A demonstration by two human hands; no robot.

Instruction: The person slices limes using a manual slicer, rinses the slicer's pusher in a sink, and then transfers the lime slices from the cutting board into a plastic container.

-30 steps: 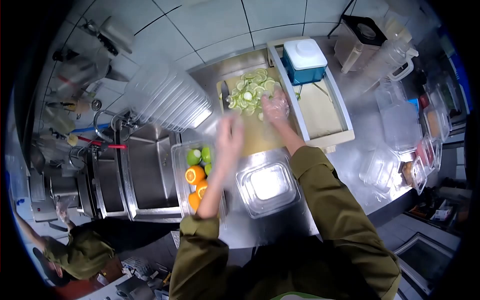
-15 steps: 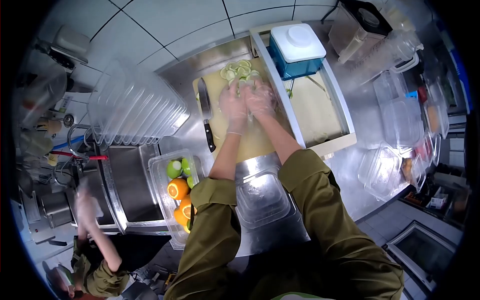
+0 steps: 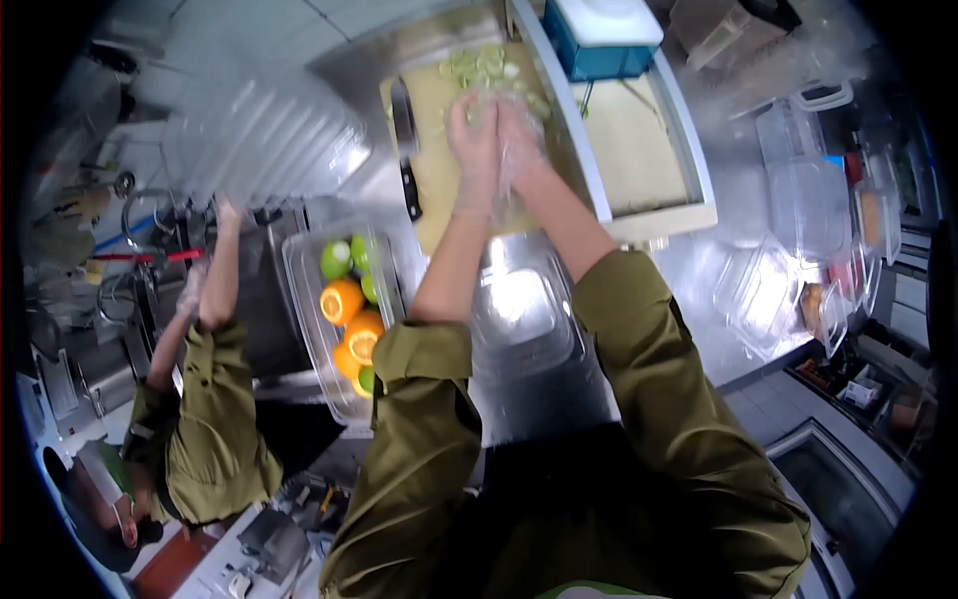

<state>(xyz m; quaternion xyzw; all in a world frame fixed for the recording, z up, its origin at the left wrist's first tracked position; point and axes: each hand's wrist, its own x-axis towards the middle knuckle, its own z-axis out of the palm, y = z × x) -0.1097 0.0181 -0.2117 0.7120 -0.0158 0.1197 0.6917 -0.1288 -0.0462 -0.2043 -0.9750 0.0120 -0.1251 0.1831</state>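
My left hand [image 3: 473, 145] and my right hand [image 3: 517, 135], both in clear plastic gloves, are cupped side by side over a yellow cutting board [image 3: 439, 215]. Their fingers curl in around lime slices at the near edge of a loose pile; what lies between the palms is mostly hidden and blurred. Pale green lime slices [image 3: 481, 68] spread just beyond my fingertips. To the left of my hands, a black-handled knife [image 3: 404, 130] lies along the board's left side.
A clear tub [image 3: 294, 270] holds limes and oranges [image 3: 341, 301]. A clear container [image 3: 519, 309] sits before me. A slicer with a blue-green holder [image 3: 599, 45] stands at right. Stacked clear containers [image 3: 269, 135] are at left. A co-worker's arm [image 3: 222, 270] reaches over the sink [image 3: 269, 329].
My view has tilted, so the board and hands appear higher. My hands have drawn closer together, near the slices. The co-worker has leaned in, with both arms now over the sink area.
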